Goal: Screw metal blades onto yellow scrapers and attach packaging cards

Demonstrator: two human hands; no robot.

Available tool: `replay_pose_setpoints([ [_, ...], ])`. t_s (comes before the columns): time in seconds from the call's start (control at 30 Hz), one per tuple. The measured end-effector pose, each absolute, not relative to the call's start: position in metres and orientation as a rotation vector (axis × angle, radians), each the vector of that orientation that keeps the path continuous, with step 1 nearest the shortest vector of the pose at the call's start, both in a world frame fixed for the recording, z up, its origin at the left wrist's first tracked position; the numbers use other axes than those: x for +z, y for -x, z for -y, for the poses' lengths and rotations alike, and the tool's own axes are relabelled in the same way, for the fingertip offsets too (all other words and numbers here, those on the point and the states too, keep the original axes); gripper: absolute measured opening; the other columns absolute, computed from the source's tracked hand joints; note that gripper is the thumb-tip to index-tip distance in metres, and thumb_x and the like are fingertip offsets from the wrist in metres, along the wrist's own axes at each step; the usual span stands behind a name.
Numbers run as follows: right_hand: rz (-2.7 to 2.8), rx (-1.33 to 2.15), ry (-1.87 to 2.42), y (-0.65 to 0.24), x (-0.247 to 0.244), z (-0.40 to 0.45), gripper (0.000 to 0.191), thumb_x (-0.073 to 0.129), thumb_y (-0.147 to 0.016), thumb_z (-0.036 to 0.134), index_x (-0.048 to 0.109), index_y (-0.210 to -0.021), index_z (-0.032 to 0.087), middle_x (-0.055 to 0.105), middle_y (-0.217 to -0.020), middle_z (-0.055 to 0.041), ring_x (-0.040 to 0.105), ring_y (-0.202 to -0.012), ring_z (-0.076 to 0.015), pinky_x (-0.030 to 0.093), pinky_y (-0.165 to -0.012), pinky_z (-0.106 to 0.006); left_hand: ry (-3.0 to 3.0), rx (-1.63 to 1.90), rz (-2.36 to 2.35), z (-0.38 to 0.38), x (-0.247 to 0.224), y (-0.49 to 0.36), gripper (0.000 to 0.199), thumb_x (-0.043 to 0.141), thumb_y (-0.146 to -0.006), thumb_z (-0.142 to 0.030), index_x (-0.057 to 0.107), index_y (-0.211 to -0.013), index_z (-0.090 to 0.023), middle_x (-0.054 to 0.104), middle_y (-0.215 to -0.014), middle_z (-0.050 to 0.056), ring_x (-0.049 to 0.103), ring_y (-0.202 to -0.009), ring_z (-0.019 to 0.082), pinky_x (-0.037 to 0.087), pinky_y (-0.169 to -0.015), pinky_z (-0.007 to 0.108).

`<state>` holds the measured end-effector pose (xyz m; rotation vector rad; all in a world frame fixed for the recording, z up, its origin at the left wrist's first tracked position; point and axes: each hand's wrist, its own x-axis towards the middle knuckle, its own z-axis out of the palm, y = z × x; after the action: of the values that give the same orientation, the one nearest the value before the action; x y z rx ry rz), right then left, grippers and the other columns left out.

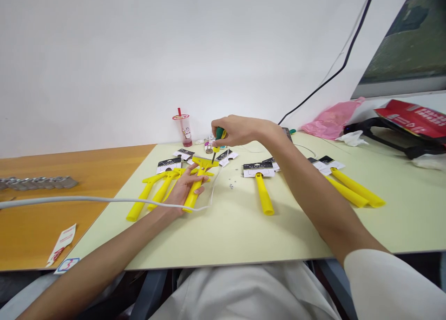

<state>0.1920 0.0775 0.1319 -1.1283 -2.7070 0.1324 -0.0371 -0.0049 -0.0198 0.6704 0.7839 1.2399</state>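
Observation:
My left hand is closed around the handle of a yellow scraper, its wide head tilted up and away from me. My right hand grips a green-and-yellow screwdriver from above. The screwdriver's shaft points down, its tip at the right part of the scraper's head. Several more yellow scrapers lie beside and under my left hand. Tiny metal screws are scattered on the table to the right of it. A white cable crosses in front of my left wrist and the scraper handle.
A scraper with a black-and-white card lies at centre right, and other carded yellow scrapers farther right. A lidded cup with a red straw stands by the wall. At left, metal parts sit on a wooden surface.

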Motion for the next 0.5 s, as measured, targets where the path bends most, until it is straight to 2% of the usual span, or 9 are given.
replay_pose_setpoints([
  [0.1,2.749,0.167,1.115,-0.1943,0.1310,-0.0800,0.025,0.084,-0.093,0.034,0.068,-0.108,0.023,0.078,-0.111,-0.0081,0.067,-0.085,-0.0217,0.042,-0.068,-0.034,-0.681,1.233,-0.786,0.0045,-0.0222,0.0364,0.079,0.072,-0.078,0.005,0.049,-0.147,-0.024,0.072,-0.121,0.011,0.072,-0.078,0.012,0.038,-0.042,0.014],
  [0.2,2.757,0.140,1.082,-0.1923,0.1320,-0.0802,0.020,0.086,-0.091,0.031,0.073,-0.103,0.022,0.079,-0.108,-0.0083,0.070,-0.087,-0.0221,0.042,-0.067,-0.033,-0.686,1.240,-0.794,0.0036,-0.0233,0.0363,0.079,0.070,-0.078,0.006,0.049,-0.149,-0.024,0.072,-0.120,0.011,0.072,-0.077,0.012,0.037,-0.041,0.014],
  [0.3,2.752,0.156,1.125,-0.1899,0.1327,-0.0789,0.021,0.084,-0.094,0.038,0.072,-0.094,0.020,0.081,-0.092,-0.0076,0.073,-0.081,-0.0223,0.041,-0.064,-0.033,-0.682,1.241,-0.810,0.0025,-0.0238,0.0368,0.081,0.069,-0.078,0.005,0.048,-0.150,-0.023,0.072,-0.112,0.009,0.071,-0.076,0.013,0.037,-0.041,0.015],
  [0.4,2.753,0.269,1.266,-0.1905,0.1317,-0.0786,0.030,0.074,-0.102,0.048,0.068,-0.090,0.020,0.078,-0.075,-0.0062,0.074,-0.071,-0.0222,0.042,-0.063,-0.034,-0.676,1.239,-0.811,0.0024,-0.0241,0.0372,0.083,0.070,-0.077,0.005,0.046,-0.151,-0.024,0.074,-0.114,0.009,0.071,-0.074,0.013,0.038,-0.042,0.016],
  [0.5,2.766,0.256,1.356,-0.1935,0.1301,-0.0800,0.035,0.070,-0.103,0.056,0.070,-0.101,0.021,0.080,-0.079,-0.0064,0.076,-0.072,-0.0235,0.043,-0.063,-0.035,-0.666,1.245,-0.805,0.0026,-0.0239,0.0369,0.083,0.070,-0.077,0.005,0.046,-0.151,-0.023,0.074,-0.118,0.011,0.070,-0.074,0.012,0.038,-0.042,0.016],
])
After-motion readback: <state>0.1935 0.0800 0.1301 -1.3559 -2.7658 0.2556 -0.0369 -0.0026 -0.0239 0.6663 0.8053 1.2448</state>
